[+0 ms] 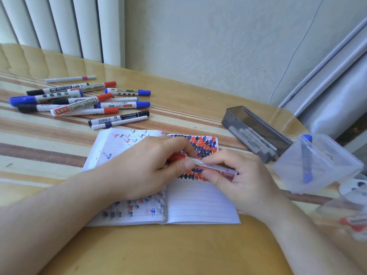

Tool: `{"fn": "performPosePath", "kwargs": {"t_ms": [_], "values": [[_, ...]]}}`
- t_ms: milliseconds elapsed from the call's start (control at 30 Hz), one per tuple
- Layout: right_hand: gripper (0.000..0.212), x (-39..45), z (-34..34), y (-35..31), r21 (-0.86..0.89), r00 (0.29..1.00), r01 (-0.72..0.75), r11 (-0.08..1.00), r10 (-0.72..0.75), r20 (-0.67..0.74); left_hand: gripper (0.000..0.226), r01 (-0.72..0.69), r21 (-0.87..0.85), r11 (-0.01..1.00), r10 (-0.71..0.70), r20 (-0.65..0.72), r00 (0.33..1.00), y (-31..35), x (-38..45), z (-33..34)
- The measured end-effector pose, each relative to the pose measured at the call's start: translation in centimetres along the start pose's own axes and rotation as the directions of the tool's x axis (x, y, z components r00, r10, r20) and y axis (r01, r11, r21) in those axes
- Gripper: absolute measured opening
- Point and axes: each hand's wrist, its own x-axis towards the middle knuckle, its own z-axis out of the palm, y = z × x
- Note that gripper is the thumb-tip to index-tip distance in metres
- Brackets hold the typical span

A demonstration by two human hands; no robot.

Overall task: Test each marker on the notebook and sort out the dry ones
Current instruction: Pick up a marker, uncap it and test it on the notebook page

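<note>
Striped tabletop under me, pale wall behind. I see my left hand and right hand both pinching one red marker over the open notebook. Its long axis runs between my fingertips: red cap under the left fingers, white labelled barrel in the right. I'd judge a pull apart along that axis uncaps it.

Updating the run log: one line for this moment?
left hand: grips red-capped marker | right hand: grips barrel | over open lined notebook
</note>
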Motion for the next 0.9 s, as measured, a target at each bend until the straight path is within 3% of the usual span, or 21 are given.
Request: {"fn": "performPosePath", "kwargs": {"t_ms": [100, 233, 333, 400, 500, 567, 667, 767, 900], "values": [[0.012, -0.3, 1.7, -1.3, -0.253, 0.963, 0.234, 0.939, -0.26, -0.074, 0.038, -0.093, 0.004, 0.996, 0.093, 0.034, 0.995, 0.7, -0.3, 0.1], [0.026, -0.1, 3.1, -2.4, -0.313, 0.951, 0.214, 0.925, -0.271, -0.151, 0.045, -0.082, -0.051, 0.995, 0.083, 0.013, 0.996, 0.7, -0.4, -0.1], [0.024, -0.4, 3.2, -3.6, -0.242, 0.979, 0.121, 0.963, -0.155, -0.129, 0.044, -0.111, -0.081, 0.99, 0.114, 0.024, 0.993, 0.4, -0.5, -0.2], [0.016, -1.0, 2.9, -5.1, -0.086, 0.994, -0.082, 0.993, 0.076, -0.077, 0.045, -0.134, -0.119, 0.984, 0.144, 0.083, 0.986, 0.3, -0.6, -0.1], [0.024, -3.3, 2.2, -7.3, 0.044, 0.925, -0.38, 0.924, 0.381, -0.006, 0.039, -0.203, -0.126, 0.971, 0.218, 0.123, 0.968, 0.7, -0.7, 0.4], [0.02, -5.4, 1.6, -8.8, 0.118, 0.879, -0.466, 0.877, 0.473, -0.051, 0.031, -0.231, -0.093, 0.969, 0.237, 0.063, 0.969, 1.0, -0.8, 0.6], [0.029, -8.8, 0.1, -10.1, 0.32, 0.743, -0.577, 0.751, 0.646, -0.175, 0.038, -0.221, -0.051, 0.974, 0.224, 0.052, 0.973, 1.1, -1.3, 0.5], [0.031, -10.6, -2.9, -11.9, 0.41, 0.637, -0.566, 0.715, 0.695, -0.333, 0.032, -0.198, 0.009, 0.98, 0.195, 0.141, 0.971, 1.2, -2.0, 0.9], [0.031, -10.8, -10.0, -16.3, 0.229, 0.631, -0.501, 0.835, 0.533, -0.563, 0.027, -0.16, 0.055, 0.986, 0.141, 0.254, 0.957, 1.8, -1.9, 1.6]]}}
